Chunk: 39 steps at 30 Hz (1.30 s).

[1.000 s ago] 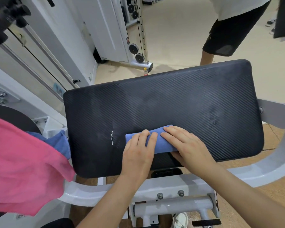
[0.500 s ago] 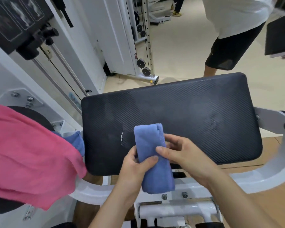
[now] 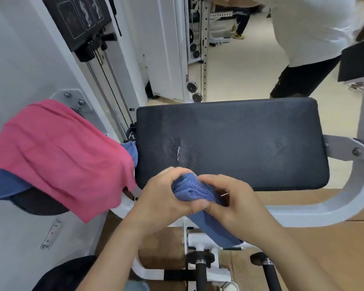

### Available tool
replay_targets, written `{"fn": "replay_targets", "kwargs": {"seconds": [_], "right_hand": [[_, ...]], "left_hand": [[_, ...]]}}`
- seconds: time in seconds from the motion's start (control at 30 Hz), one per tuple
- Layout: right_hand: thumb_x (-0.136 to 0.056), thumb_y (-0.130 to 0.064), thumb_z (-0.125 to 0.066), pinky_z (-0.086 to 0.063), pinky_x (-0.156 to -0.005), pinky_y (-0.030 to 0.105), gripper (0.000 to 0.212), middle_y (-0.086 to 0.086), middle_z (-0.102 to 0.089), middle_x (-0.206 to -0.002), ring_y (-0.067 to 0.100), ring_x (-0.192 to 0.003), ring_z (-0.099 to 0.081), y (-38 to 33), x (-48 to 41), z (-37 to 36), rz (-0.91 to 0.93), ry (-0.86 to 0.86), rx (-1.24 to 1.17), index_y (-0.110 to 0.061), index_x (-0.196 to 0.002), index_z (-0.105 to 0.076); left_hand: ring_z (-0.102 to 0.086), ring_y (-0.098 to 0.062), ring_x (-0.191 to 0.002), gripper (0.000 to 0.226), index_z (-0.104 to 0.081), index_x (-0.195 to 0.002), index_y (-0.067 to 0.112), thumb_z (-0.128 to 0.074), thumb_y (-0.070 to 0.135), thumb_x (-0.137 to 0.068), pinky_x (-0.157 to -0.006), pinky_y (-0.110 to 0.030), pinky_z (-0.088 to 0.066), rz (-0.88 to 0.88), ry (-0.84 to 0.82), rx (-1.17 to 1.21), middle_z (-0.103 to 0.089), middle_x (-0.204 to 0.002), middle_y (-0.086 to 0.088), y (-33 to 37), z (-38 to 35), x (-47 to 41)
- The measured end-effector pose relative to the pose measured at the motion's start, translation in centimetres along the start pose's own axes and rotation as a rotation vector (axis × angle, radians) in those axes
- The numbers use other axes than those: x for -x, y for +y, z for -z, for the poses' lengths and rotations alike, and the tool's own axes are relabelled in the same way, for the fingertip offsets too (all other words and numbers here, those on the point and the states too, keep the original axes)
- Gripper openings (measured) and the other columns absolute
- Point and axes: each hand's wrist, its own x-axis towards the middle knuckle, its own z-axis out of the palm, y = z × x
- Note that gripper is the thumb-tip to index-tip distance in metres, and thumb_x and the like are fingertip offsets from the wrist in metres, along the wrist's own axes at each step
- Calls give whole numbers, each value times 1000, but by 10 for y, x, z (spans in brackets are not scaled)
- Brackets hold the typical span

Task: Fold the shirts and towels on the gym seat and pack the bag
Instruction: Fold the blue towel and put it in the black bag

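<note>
Blue towel (image 3: 194,192) is bunched between our two hands, lifted off the gym seat (image 3: 229,141) and held just over its near edge. Our left hand (image 3: 162,196) has its fingers curled round the upper end, with the thumb pressed against the cloth. Our right hand (image 3: 235,204) is curled over the middle, fingers clamped on the folds. The lower end hangs out beneath that hand toward the near right, in front of the white frame (image 3: 324,208). Half a second ago the towel stood up as a long flat strip, its top end against the seat; now that end is turned down into our hands and the bundle looks shorter and thicker. A second ago it lay on the seat under our flat fingers. Left of the seat a pink cloth (image 3: 57,156) is draped over a round black pad (image 3: 40,204), with a darker blue cloth (image 3: 6,183) showing beneath it; both lie as before. At far right a bystander (image 3: 303,76) stands beyond the seat.
</note>
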Motion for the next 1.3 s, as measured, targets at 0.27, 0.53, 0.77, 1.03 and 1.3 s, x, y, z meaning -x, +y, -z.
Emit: {"fn": "replay_targets", "kwargs": {"seconds": [0.27,0.53,0.77,1.03,1.3], "right_hand": [[-76,-40,-78,-54,-76,23,67,-24,-62,-105,-1,-91,-62,-34,36,-25,-106,-326,-8,-51,-129,-38],[-82,-44,-73,-52,-71,27,26,-14,-67,-92,5,-82,-62,-43,40,-41,-17,-439,1,-36,-104,-62],[-89,-39,-64,-51,-80,24,22,-18,-69,-102,1,-94,-64,-29,32,-70,71,-804,-57,-36,-111,-64],[-77,-35,-78,-46,-70,18,23,-16,-62,-87,3,-83,-56,-24,33,-119,298,-1075,216,-37,-93,-61],[-73,-52,-67,-46,-67,33,34,-10,-47,-82,10,-75,-49,-45,38,-216,546,-1277,439,-31,-82,-42]], "left_hand": [[-67,-10,-77,30,-73,-81,25,-84,39,-57,-68,-25,-54,76,201,285,-72,-83,2,-14,10,50],[-58,-14,-68,23,-65,-72,22,-70,43,-65,-63,-27,-50,209,459,533,-62,-71,0,-29,24,114],[-59,-14,-73,21,-64,-80,27,-67,47,-75,-67,-31,-49,392,680,490,-62,-79,3,-38,2,191],[-55,-15,-76,22,-62,-89,33,-74,17,-78,-68,-26,-48,614,642,315,-61,-86,3,-35,-20,287],[-56,-9,-84,31,-55,-94,39,-75,19,-81,-73,-20,-44,715,605,-139,-59,-92,12,-69,5,326]]}}
